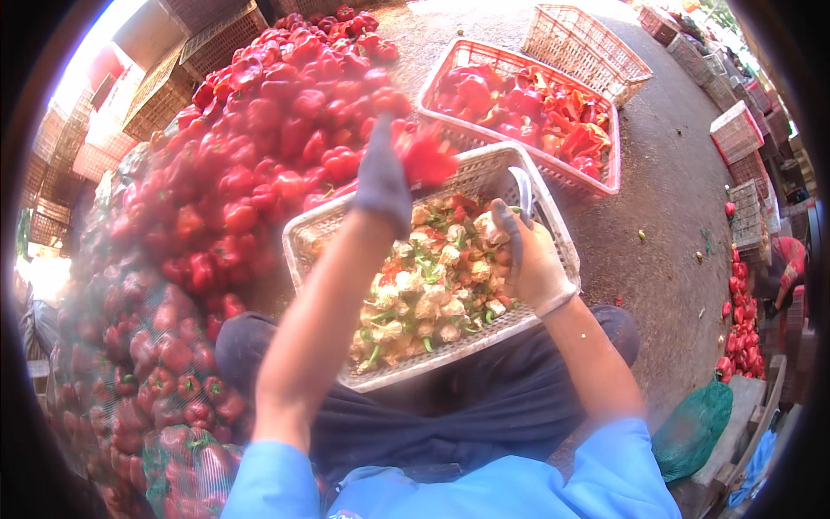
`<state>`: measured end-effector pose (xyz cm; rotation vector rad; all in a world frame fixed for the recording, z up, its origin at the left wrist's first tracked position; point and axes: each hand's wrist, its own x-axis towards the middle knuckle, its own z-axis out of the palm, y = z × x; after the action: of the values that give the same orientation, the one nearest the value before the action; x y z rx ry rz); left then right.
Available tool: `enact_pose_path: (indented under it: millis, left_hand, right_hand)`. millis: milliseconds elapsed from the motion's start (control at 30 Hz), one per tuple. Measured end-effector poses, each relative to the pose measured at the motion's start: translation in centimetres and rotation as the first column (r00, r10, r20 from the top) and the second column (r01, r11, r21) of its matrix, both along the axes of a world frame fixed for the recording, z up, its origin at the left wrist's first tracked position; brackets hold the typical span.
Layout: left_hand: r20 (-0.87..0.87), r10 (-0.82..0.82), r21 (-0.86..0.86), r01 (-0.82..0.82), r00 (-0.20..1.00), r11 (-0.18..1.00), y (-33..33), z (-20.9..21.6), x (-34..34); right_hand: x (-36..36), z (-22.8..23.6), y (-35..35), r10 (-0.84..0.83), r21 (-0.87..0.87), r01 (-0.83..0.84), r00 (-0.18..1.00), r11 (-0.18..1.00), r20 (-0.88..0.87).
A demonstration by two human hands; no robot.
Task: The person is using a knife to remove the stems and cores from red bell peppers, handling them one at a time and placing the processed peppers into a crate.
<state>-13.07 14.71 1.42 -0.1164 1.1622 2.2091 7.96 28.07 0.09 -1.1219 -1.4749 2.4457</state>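
Observation:
My left hand [382,177], in a grey glove, reaches forward over the white crate and grips a blurred red pepper [426,154] at its far rim. In a pale glove, my right hand [529,259] is closed on a knife [524,189], blade pointing up, above the crate's right side. The white crate [553,227] rests on my lap and is filled with pale pepper cores, seeds and green stems [428,290].
A big heap of red peppers [259,138] lies to the left, with mesh sacks of peppers [147,372] below it. A pink crate [605,177] of cut peppers stands ahead right, beside an empty crate [588,43]. Another person [782,268] crouches at the right by more peppers.

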Motion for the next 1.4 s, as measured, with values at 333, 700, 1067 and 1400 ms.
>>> enact_pose_path:
  millis: [333,700,1067,1400]
  left_hand:
    - [-0.380,-0.722,-0.865,0.056,0.578,0.499,-7.5,-3.2,-20.2]
    - [0.056,-0.980,-0.996,-0.064,0.189,-0.069,-9.6,-18.4,-21.6]
    - [0.071,-0.985,-0.994,0.090,0.155,-0.057,-8.5,-27.8,-24.8]
    - [-0.272,-0.783,-0.933,0.044,0.559,0.356,-10.6,-22.6,-24.0]
  right_hand:
    - [-0.2,0.6,-0.7,0.339,0.422,-0.368,0.930,0.829,0.145]
    - [-1.5,0.1,-3.2,0.357,0.735,-0.650,0.745,0.195,0.564]
    - [-4.4,0.3,-4.0,0.370,0.681,-0.650,0.757,0.337,0.539]
    - [-3.8,-0.4,-3.8,0.336,0.684,-0.553,0.833,0.476,0.439]
